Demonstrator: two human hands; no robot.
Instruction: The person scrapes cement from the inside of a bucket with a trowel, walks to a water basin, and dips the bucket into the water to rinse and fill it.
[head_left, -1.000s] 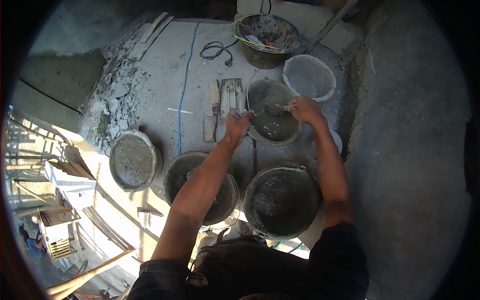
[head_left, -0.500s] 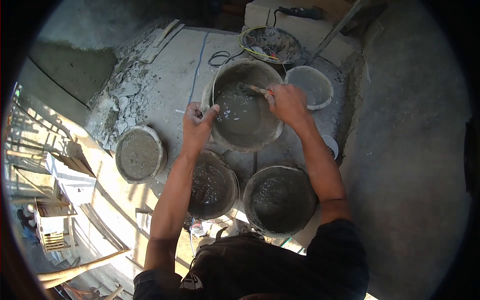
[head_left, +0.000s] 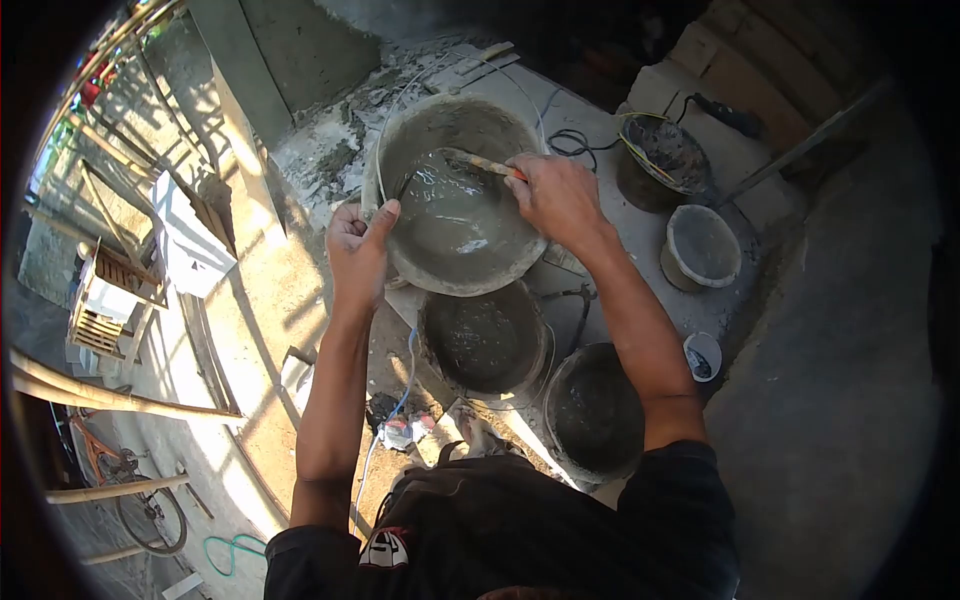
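Mortar bucket (head_left: 505, 127), just beyond another bucket (head_left: 536, 340), has the left hand (head_left: 358, 240) clamped on its rim and the right hand (head_left: 560, 197) clamped on a trowel (head_left: 482, 163), apparently stirring, which next calls for steadiness.

A smooth grey wall (head_left: 830, 420) stands at right. The pale, dusty ground (head_left: 265, 310) at left is sunlit and shadow-striped.

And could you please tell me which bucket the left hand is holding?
The large bucket, in which the right hand holds a tool; neither hand touches the other buckets.
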